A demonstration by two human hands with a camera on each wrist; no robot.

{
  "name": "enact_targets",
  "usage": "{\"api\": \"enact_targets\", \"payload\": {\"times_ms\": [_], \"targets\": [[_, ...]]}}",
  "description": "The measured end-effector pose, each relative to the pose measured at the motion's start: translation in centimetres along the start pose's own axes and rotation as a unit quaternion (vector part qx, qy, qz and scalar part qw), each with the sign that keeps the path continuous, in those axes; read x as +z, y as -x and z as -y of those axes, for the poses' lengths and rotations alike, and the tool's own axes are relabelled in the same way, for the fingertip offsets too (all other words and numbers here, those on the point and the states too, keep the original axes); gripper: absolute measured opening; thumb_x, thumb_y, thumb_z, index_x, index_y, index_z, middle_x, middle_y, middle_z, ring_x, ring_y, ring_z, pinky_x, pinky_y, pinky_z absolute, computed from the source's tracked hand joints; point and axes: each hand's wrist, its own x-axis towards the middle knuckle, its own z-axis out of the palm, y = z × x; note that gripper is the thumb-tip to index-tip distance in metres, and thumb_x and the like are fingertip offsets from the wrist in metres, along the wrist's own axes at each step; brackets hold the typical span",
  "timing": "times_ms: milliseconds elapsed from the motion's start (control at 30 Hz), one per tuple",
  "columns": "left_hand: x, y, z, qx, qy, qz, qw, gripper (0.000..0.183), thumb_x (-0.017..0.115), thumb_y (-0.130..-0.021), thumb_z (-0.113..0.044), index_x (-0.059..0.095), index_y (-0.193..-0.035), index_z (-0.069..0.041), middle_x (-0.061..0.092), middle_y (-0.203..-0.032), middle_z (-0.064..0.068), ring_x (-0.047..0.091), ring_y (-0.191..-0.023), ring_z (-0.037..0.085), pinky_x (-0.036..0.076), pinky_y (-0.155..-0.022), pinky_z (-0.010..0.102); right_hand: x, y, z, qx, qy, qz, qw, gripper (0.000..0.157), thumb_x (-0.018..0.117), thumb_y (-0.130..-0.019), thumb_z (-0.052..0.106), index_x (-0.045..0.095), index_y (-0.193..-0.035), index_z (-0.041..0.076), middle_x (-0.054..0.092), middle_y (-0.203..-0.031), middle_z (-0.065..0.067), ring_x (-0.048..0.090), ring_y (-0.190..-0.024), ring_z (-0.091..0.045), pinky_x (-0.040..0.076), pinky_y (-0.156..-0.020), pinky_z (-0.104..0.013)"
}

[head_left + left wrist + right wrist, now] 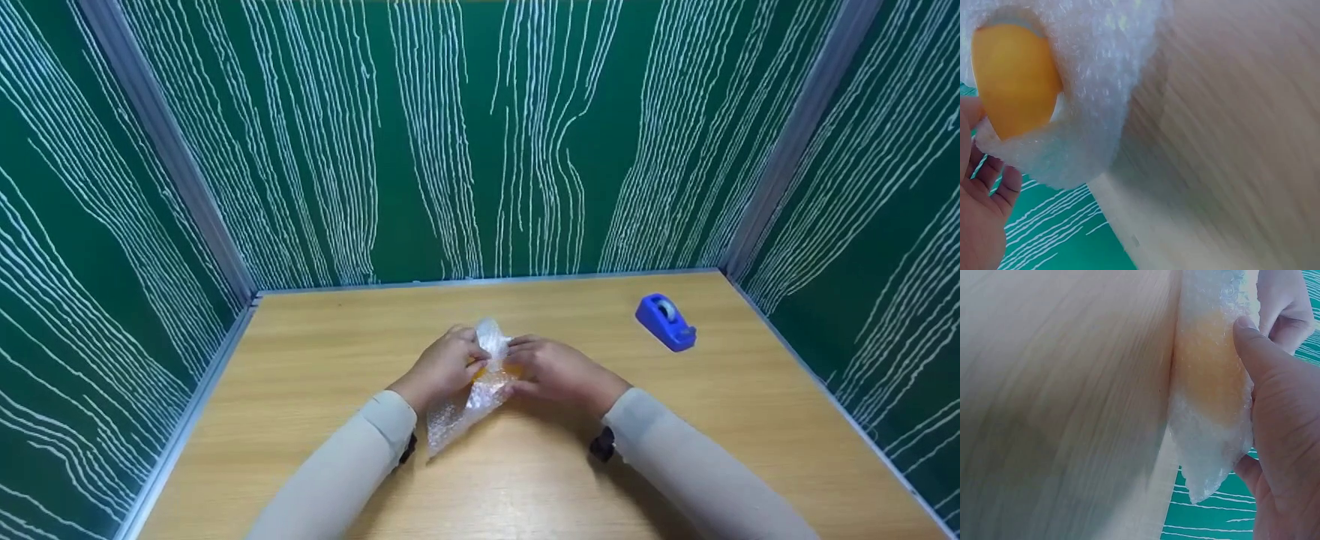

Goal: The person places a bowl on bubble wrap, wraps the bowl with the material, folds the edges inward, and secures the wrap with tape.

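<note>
Between the two hands, a sheet of clear bubble wrap is folded around a smooth orange-yellow object whose kind I cannot tell. One side of that object shows bare through the wrap's opening in the left wrist view. My left hand grips the wrap at its left side, fingertips at the edge of the plastic. From the right, my right hand holds the bundle, its thumb lying on the bubble wrap over the orange shape. Part of the object is hidden by plastic and fingers.
A blue tape dispenser with a roll in it stands at the back right of the wooden table. Green panels with white wavy lines enclose the table at the back and both sides, joined by grey metal posts.
</note>
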Motion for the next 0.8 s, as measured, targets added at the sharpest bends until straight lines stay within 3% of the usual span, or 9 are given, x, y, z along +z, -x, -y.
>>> {"api": "enact_targets", "payload": {"times_ms": [200, 433, 667, 800], "targets": [[-0.04, 0.32, 0.22, 0.017, -0.039, 0.012, 0.999, 0.024, 0.077, -0.111, -0.029, 0.087, -0.13, -0.019, 0.068, -0.15, -0.001, 0.058, -0.14, 0.019, 0.047, -0.133, 0.044, 0.11, 0.23, -0.04, 0.011, -0.008, -0.017, 1.0, 0.062, 0.078, -0.106, 0.054, 0.073, -0.15, 0.012, 0.069, -0.161, -0.011, 0.064, -0.153, -0.034, 0.051, -0.129, -0.053], [-0.21, 0.41, 0.49, 0.082, -0.105, -0.005, 0.9911, 0.024, 0.071, -0.114, -0.026, 0.088, -0.13, -0.016, 0.075, -0.142, 0.002, 0.06, -0.124, 0.021, 0.057, -0.116, 0.04, 0.38, 0.31, -0.14, -0.019, -0.01, -0.045, 0.999, 0.055, 0.081, -0.106, 0.043, 0.07, -0.151, 0.012, 0.063, -0.166, -0.011, 0.061, -0.155, -0.034, 0.053, -0.127, -0.05], [-0.3, 0.27, 0.54, 0.034, -0.063, 0.007, 0.9974, 0.027, 0.071, -0.114, -0.029, 0.086, -0.133, -0.019, 0.071, -0.149, 0.0, 0.059, -0.133, 0.02, 0.052, -0.127, 0.043, 0.64, 0.08, -0.25, -0.03, 0.007, -0.018, 0.999, 0.054, 0.074, -0.111, 0.044, 0.067, -0.16, 0.022, 0.066, -0.165, -0.012, 0.059, -0.158, -0.034, 0.052, -0.128, -0.052], [-0.67, 0.48, 0.61, 0.023, -0.041, -0.005, 0.9989, 0.027, 0.074, -0.112, -0.032, 0.087, -0.131, -0.019, 0.071, -0.141, 0.0, 0.059, -0.132, 0.02, 0.053, -0.126, 0.044, 0.62, 0.05, -0.19, -0.019, 0.014, -0.007, 1.0, 0.052, 0.071, -0.112, 0.049, 0.069, -0.158, 0.026, 0.067, -0.164, -0.005, 0.059, -0.158, -0.03, 0.051, -0.129, -0.05]]}}
